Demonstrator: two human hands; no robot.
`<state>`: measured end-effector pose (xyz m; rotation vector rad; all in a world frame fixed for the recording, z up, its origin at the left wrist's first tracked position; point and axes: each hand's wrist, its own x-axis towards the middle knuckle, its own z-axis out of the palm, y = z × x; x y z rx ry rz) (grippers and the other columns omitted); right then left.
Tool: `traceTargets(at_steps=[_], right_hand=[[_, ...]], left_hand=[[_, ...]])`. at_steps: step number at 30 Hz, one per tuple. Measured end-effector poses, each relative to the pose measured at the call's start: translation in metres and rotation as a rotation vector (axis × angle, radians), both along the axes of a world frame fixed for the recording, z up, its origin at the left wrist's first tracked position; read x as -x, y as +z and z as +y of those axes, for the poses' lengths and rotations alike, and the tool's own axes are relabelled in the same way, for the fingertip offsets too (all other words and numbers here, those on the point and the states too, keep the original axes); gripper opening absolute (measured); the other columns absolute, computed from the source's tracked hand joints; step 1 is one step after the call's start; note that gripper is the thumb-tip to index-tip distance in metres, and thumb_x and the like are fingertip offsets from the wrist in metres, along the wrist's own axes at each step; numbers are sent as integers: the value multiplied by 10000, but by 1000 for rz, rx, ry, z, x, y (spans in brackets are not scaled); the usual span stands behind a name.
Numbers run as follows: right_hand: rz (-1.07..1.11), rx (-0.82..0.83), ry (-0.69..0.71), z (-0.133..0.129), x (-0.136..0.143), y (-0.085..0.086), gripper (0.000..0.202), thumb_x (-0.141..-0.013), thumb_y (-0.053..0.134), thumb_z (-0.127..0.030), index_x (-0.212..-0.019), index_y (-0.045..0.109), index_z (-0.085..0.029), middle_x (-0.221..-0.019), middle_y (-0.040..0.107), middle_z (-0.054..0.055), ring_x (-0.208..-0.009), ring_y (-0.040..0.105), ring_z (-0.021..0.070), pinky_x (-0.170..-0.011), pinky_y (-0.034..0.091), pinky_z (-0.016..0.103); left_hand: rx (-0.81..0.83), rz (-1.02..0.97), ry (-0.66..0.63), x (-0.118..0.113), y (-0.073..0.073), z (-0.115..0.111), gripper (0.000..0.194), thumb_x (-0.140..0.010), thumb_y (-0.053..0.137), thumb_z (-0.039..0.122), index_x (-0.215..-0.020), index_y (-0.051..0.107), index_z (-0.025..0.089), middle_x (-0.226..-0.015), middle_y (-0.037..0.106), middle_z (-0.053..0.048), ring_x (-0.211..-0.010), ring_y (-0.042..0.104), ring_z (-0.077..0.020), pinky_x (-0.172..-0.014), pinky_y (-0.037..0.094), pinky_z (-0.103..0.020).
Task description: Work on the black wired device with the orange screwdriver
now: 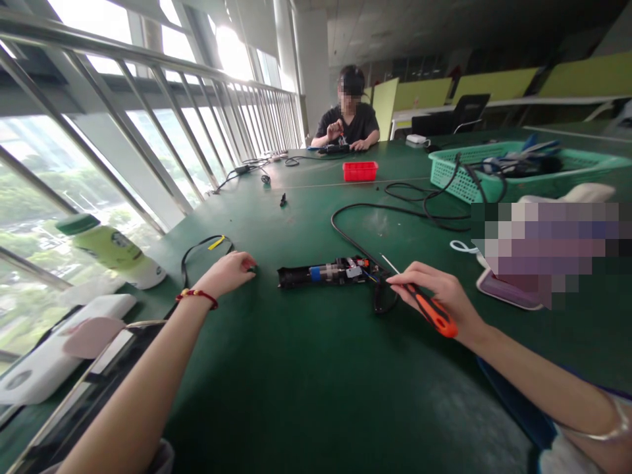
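My right hand (437,289) is closed around the orange and black handle of a screwdriver (434,315). Its thin metal shaft points up and left, close to the right end of an opened power tool (328,272). The tool lies on its side on the table, its black body, a blue-banded motor, coloured wires and a trigger-like black part exposed. Left of the tool, apart from it, my left hand (230,273) hovers over the table with thumb and fingers curled together. Whatever small thing may be in that pinch cannot be made out.
A black cord runs from the tool to a green basket (459,181) of tools. Ahead sit a red bin (360,172) and a small black part (283,199). A bottle (113,250) and power bank (29,368) lie left. Across the table a person (348,122) works.
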<state>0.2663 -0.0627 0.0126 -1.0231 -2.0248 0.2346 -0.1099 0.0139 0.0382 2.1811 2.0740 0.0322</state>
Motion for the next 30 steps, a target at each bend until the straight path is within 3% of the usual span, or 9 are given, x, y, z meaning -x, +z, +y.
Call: traceTargets(at_steps=[3,8,11,15,18,24,30], right_hand=[[43,87,-24,4,-5,-6,136,-854,523,-246,-907,641,-204,-798,657,44,-715,645,154,-672,500,264],[98,231,-16,4,-5,-7,172,-863,522,-298,-945,637,-200,-895,700,53,-820,669,177,-763,513,285],[43,260,21,5,-4,-10,175,-860,523,-283,-970,632,-202,-928,691,45,-838,659,163,-767,506,268],[12,297,34,7,-4,-12,172,-867,505,-269,-978,617,-200,-924,676,42,-821,648,148,-756,501,256],[12,309,36,8,-5,-13,166,-867,502,-287,-958,612,-200,-899,670,39,-764,642,141,-725,506,254],[7,296,33,9,-6,-15,164,-849,512,-288,-947,618,-211,-907,671,48,-755,646,154,-680,514,257],[-19,280,152,5,-2,-13,259,-778,592,-243,-1035,589,-213,-973,660,54,-820,638,162,-734,505,266]], left_hand=[[64,146,19,-20,11,-12,187,-693,466,191,-777,632,205,-841,667,-53,-839,630,-213,-735,478,-275],[190,401,47,-74,29,-56,250,-699,435,43,-734,650,164,-843,665,-144,-773,656,-268,-605,476,-309],[148,464,-30,-117,21,-86,368,-678,394,-64,-793,665,156,-851,660,-153,-771,658,-256,-589,491,-302],[-75,413,-306,-151,0,-100,434,-705,386,-98,-971,615,156,-966,629,-115,-843,620,-210,-616,524,-272],[-130,319,-389,-147,-8,-87,319,-772,434,-28,-994,577,152,-1024,606,-91,-924,588,-200,-681,531,-271],[-157,180,-384,-123,-12,-63,176,-866,421,92,-954,555,163,-1038,580,-52,-899,574,-165,-687,505,-252],[-276,121,-347,-119,-23,-45,123,-890,427,148,-909,547,166,-963,583,-51,-876,565,-166,-699,477,-255]])
